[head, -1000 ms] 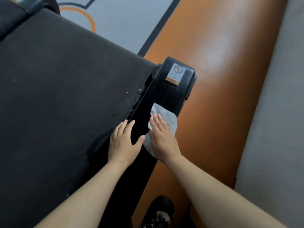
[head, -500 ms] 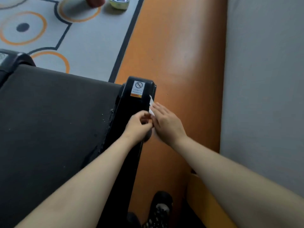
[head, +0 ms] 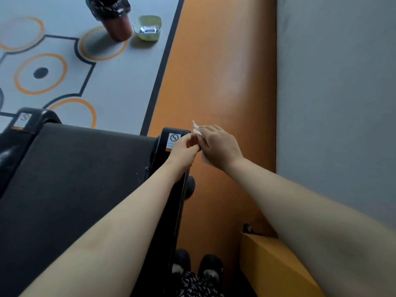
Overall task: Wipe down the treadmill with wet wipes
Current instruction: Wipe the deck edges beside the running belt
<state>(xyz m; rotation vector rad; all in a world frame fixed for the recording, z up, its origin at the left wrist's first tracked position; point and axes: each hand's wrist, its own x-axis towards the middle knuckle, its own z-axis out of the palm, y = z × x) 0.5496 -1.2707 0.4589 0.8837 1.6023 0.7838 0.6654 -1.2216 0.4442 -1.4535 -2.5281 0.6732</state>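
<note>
The black treadmill belt (head: 75, 179) fills the lower left, with a black side rail (head: 171, 189) ending in a cap with a warning sticker (head: 173, 139). Above that cap, my two hands meet around a white wet wipe (head: 196, 128). My right hand (head: 218, 146) grips the wipe, with white corners sticking out past its fingers. My left hand (head: 184, 151) pinches the same wipe from the left. Most of the wipe is hidden between the hands, which are lifted off the rail.
A dark red bin with a black bag (head: 113, 16) and a pale green tub holding a wipes pack (head: 147, 27) stand on the patterned grey floor far ahead. Orange flooring (head: 214, 71) runs right of the treadmill. A yellow box (head: 274, 266) and my black shoes (head: 199, 266) are below.
A second ago my right hand pressed the flat wipe on the rail and my left rested beside it. Both hands have since gathered the wipe and lifted it off. The view has tilted up.
</note>
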